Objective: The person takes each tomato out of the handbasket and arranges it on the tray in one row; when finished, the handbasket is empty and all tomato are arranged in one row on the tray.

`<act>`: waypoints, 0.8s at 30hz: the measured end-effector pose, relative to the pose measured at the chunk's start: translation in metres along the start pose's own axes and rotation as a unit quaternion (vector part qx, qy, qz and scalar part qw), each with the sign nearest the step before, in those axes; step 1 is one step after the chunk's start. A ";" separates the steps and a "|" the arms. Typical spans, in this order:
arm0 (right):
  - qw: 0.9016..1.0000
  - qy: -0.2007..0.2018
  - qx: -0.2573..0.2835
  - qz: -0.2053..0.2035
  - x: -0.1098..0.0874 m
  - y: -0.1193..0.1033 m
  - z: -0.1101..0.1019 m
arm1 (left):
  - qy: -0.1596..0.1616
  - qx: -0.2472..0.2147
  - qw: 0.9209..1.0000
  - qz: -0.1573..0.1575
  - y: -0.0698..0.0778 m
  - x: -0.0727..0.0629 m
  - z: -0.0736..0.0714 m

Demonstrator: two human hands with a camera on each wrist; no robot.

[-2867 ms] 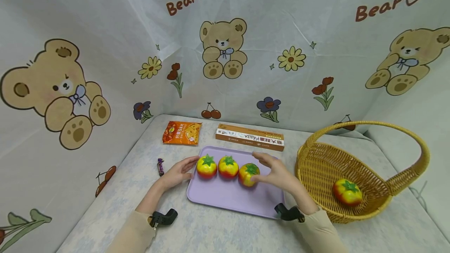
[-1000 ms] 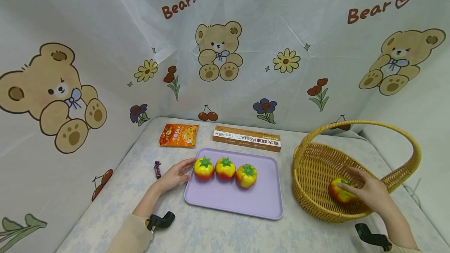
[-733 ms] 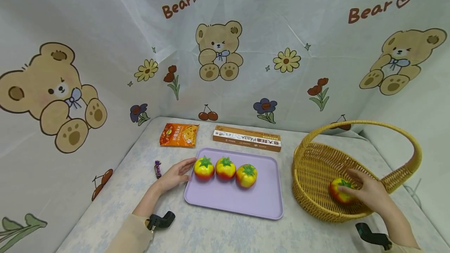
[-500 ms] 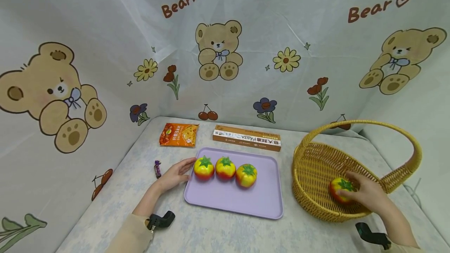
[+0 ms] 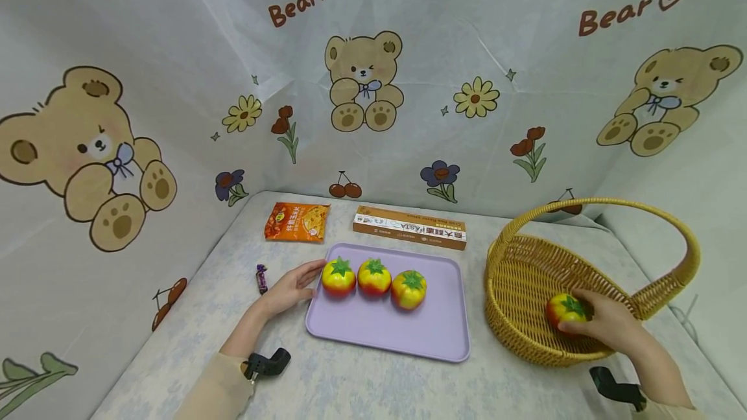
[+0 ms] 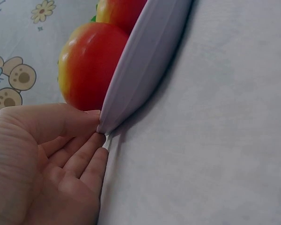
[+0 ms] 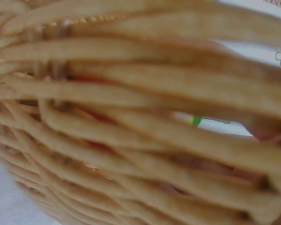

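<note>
In the head view my right hand [image 5: 609, 321] reaches into the wicker basket [image 5: 519, 332]. Its thumb and fingers grip a red-and-yellow tomato [image 5: 561, 311] with a green leafy top, which sits low in the basket. The right wrist view is mostly filled by the basket's weave [image 7: 131, 101], so the grip is hidden there. My left hand [image 5: 288, 290] rests at the left edge of the lilac tray [image 5: 385, 336]. Seen from the left wrist, its thumb and fingertips touch the tray's rim [image 6: 131, 70]. Three similar tomatoes [image 5: 374, 277] stand in a row on the tray.
Behind the tray lie an orange snack packet [image 5: 297, 222] and a long pasta box [image 5: 410, 227]. A small purple-wrapped candy [image 5: 260, 279] lies left of the left hand. The basket's tall handle [image 5: 630, 205] arches over its opening. A bear-printed cloth [image 5: 525, 50] hangs behind.
From over the tray's right-hand tomato, my right hand has moved right into the basket, then closed its fingers round the tomato there. My left hand has stayed at the tray's edge.
</note>
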State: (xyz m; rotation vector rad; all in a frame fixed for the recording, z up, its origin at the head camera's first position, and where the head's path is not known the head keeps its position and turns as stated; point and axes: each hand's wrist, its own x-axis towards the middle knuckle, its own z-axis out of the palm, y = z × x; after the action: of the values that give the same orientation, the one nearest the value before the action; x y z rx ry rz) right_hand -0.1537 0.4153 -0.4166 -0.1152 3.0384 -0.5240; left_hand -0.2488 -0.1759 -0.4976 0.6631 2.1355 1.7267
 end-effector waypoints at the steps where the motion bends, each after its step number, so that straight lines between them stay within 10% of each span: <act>1: 1.000 0.002 0.000 0.001 0.000 0.000 0.000 | 0.000 0.000 1.000 0.000 0.000 0.000 0.000; 24: 0.990 0.108 0.078 -0.053 -0.031 -0.064 -0.030 | -0.004 -0.013 1.000 -0.003 0.009 -0.001 0.002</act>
State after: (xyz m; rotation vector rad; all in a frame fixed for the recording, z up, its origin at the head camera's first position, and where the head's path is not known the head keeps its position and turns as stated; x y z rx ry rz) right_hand -0.1206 0.3677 -0.3655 -0.2292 3.1975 -0.8323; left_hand -0.2455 -0.1737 -0.4891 0.6538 2.1042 1.7421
